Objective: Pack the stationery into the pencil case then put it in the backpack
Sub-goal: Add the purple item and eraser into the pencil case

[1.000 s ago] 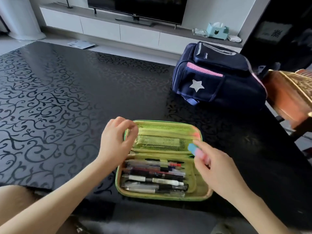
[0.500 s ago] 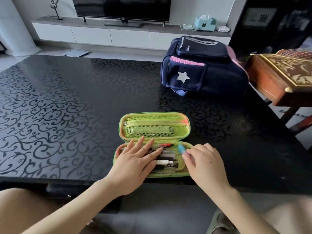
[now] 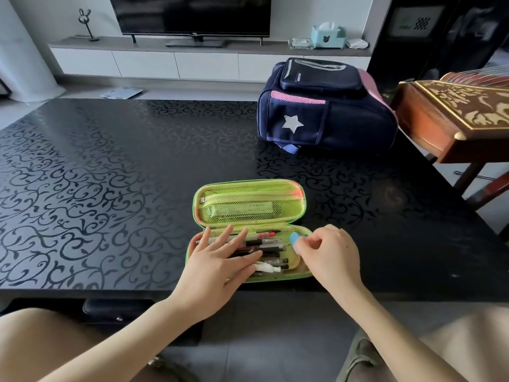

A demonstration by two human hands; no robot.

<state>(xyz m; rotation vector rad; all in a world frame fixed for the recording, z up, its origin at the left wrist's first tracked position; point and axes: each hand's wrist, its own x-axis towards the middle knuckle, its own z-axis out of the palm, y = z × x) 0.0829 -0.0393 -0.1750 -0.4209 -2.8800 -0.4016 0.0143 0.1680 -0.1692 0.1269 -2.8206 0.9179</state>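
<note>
A green pencil case [image 3: 249, 202] lies open near the front edge of the black table [image 3: 110, 175], its mesh-pocket lid folded back. Several pens [image 3: 268, 244] fill the lower half. My left hand [image 3: 220, 260] lies flat on the pens with straight, spread fingers. At the case's right end my right hand [image 3: 327, 252] pinches a blue and pink eraser [image 3: 295, 241] just above the tray. The navy backpack [image 3: 325, 111] with a silver star lies at the back right of the table, apart from both hands.
A carved wooden instrument [image 3: 454, 114] on a stand sits beside the table's right edge, close to the backpack. Beyond the table are a white TV cabinet [image 3: 192, 62] and a TV. My knees are below the front edge.
My left hand left the lid and came down flat on the pens. My right hand lowered the eraser to the case's right end. The view pulled back and up.
</note>
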